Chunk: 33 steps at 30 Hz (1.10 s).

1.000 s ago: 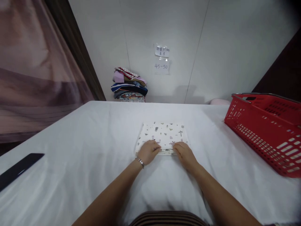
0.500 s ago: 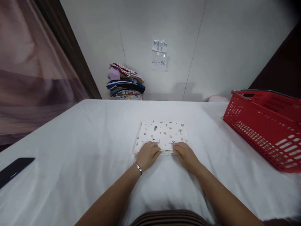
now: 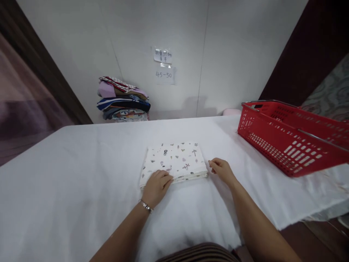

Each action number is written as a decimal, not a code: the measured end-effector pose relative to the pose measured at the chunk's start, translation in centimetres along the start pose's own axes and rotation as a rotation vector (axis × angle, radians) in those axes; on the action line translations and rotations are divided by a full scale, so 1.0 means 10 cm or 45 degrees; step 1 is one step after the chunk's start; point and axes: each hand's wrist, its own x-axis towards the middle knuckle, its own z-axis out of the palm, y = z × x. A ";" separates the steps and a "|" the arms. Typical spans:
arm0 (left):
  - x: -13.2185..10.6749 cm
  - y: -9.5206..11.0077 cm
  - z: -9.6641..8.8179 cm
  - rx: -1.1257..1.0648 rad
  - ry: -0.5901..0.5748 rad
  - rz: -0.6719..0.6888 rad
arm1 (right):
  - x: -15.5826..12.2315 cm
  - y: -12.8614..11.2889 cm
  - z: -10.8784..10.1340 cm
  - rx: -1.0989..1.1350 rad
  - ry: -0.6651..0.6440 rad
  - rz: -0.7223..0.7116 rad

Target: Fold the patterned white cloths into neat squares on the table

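A white cloth [image 3: 174, 158] printed with small palm trees, leaves and other figures lies folded into a flat rectangle in front of me. Its layers show along the near edge. My left hand [image 3: 158, 185], with a metal bracelet at the wrist, holds that edge near the left corner, fingers on top and thumb at the front. Just off the cloth's right side is my right hand [image 3: 222, 170], its fingers curled in and apart from the cloth. I see nothing in it.
The white-covered table [image 3: 81, 174] stretches around the cloth. At its right stands a red plastic basket [image 3: 283, 145] with metal handles. A stack of folded fabrics [image 3: 124, 100] sits beyond the far edge, against a wall with paper signs [image 3: 165, 74].
My right hand has let go of the cloth's near edge and moved right, off it. The left hand stays on the cloth. My view has turned right, showing more of the basket.
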 end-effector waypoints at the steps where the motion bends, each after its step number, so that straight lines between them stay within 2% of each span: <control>1: 0.00 0.00 0.00 0.001 -0.001 0.000 | -0.01 -0.01 0.01 0.005 -0.057 0.050; 5: 0.01 0.00 -0.01 0.003 0.020 0.015 | -0.05 -0.06 0.04 -0.058 -0.192 0.149; 10: 0.01 -0.01 -0.01 0.023 0.027 0.028 | -0.08 -0.13 0.03 -0.039 -0.138 0.076; 13: 0.02 0.00 -0.02 0.028 0.035 0.032 | -0.09 -0.16 0.05 -0.069 -0.164 0.089; 22: 0.01 0.01 -0.03 0.040 0.023 0.013 | -0.06 -0.11 0.08 -0.233 -0.100 0.072; 33: 0.01 0.00 -0.02 0.034 0.039 0.031 | -0.06 -0.10 0.12 -0.181 -0.094 0.020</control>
